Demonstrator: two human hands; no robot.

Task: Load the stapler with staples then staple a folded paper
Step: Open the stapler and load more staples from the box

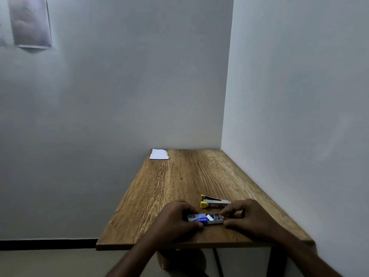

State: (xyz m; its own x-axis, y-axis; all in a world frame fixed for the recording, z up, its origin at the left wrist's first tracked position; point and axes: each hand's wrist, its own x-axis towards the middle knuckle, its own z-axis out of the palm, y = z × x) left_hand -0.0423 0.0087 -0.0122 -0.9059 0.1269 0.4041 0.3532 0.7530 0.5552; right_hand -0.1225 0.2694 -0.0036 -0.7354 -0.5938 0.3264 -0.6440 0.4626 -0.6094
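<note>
two hands work at six o'clock on the wooden table (179,176): the left hand (175,218) curls round the blue sleeve of the staple box (199,219) to steady it, while the right hand (245,216) pinches at its slid-out tray, likely lifting a strip; the stapler (213,202) waits just behind, the folded paper (159,154) far off at eleven

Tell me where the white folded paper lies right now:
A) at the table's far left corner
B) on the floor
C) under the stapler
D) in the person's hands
A: the folded paper sits at the far left corner of the wooden table, well away from the stapler and both hands.
</note>
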